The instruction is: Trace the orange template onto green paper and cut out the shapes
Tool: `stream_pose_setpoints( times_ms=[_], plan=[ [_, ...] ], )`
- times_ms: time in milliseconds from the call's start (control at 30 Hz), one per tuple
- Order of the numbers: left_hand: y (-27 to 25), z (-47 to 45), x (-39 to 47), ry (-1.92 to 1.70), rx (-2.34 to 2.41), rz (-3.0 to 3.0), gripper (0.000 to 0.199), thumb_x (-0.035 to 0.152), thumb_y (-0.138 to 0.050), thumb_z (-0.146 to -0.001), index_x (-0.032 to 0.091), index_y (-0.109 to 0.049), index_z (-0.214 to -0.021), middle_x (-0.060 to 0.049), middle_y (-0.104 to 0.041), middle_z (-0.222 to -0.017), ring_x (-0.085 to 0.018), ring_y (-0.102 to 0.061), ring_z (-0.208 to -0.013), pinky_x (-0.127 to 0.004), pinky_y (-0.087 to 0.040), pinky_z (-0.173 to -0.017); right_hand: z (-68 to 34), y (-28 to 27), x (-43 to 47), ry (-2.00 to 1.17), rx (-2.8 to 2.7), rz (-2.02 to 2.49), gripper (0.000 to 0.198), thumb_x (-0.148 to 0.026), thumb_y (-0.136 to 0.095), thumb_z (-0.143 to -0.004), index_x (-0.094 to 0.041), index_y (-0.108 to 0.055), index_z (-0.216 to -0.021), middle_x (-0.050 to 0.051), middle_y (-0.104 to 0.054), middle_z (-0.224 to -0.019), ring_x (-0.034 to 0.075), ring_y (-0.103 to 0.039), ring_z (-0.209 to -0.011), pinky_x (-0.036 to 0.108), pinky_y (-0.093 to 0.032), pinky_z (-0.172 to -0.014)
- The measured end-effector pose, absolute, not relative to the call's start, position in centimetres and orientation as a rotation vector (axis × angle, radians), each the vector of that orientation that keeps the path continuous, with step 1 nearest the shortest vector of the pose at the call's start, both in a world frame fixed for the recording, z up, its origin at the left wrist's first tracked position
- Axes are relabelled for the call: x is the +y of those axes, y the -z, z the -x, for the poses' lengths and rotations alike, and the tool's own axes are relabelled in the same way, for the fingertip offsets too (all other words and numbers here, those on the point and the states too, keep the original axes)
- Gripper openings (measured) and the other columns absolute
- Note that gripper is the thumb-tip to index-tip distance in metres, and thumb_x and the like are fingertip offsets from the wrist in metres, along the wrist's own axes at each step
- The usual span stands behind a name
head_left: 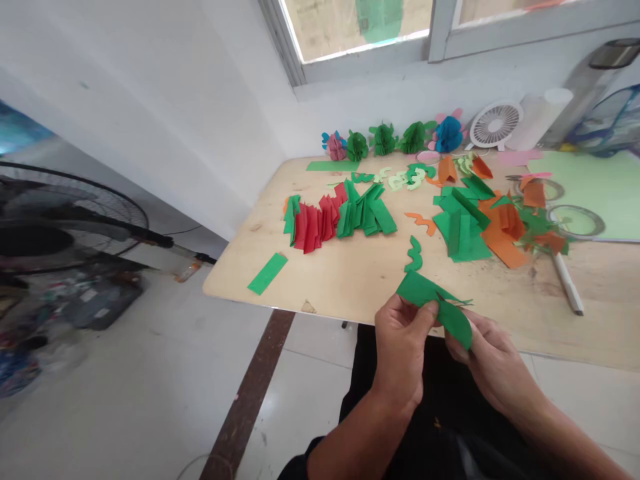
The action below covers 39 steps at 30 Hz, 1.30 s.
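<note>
My left hand (405, 333) pinches a piece of green paper (417, 288) between thumb and fingers, at the near edge of the table. My right hand (485, 343) is closed at the paper's right end, where a rounded green flap (456, 323) bends down over its fingers. Thin dark lines show at a slit between the two parts; whether they are a blade or shadow I cannot tell. Just beyond the paper lies a wavy green cut-out (413, 255). Farther off is a wavy orange cut-out (421, 223).
Folded red papers (313, 227) and green papers (365, 210) stand in a row on the table (345, 280). Right of them lie a green and orange paper pile (465, 227), tape rolls (577, 220) and a white pen (569, 283). Paper figures (384, 140) and a small fan (496, 125) line the wall.
</note>
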State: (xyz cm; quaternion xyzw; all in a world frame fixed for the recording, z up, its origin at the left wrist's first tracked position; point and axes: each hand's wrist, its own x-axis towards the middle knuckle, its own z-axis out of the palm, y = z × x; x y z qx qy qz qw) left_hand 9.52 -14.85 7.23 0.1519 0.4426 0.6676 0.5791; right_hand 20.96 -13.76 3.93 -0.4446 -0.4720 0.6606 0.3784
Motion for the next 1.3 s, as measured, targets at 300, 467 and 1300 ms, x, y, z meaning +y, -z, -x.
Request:
stream_pose_setpoints(
  times_ms=[300, 467, 1300],
  plan=[
    [-7.3, -10.0, -14.8, -1.577, 1.018, -0.301, 0.006, 0.017, -0.072, -0.073, 0.016, -0.067, -0.076, 0.002, -0.061, -0.063, -0.009, -0.055, -0.063, -0.025, -0.049, -0.075, -20.7, -3.9, -14.1, -1.708, -1.115, 1.079, 0.048, -0.050, -0.056, -0.088, -0.021, -0.042, -0.053, -0.005, -0.033, -0.047, 0.011, -0.029, -0.046, 0.023, -0.032, -0.044],
    [-7.4, -10.3, -14.9, -1.563, 1.040, -0.261, 0.008, 0.019, -0.073, -0.071, 0.015, -0.067, -0.075, 0.001, -0.062, -0.065, -0.011, -0.056, -0.063, -0.026, -0.050, -0.074, -20.5, -4.1, -14.1, -1.744, -1.063, 1.074, 0.046, -0.049, -0.055, -0.089, -0.022, -0.043, -0.054, -0.005, -0.032, -0.047, 0.011, -0.029, -0.045, 0.024, -0.032, -0.044],
    [-7.6, -10.3, -14.9, -1.563, 1.053, -0.268, 0.010, 0.021, -0.073, -0.071, 0.015, -0.068, -0.078, -0.003, -0.068, -0.075, -0.014, -0.061, -0.073, -0.027, -0.049, -0.075, -20.0, -4.4, -14.3, -1.718, -1.049, 1.062, 0.046, -0.047, -0.059, -0.086, -0.022, -0.043, -0.051, -0.005, -0.034, -0.046, 0.011, -0.031, -0.044, 0.023, -0.034, -0.044]
  ],
)
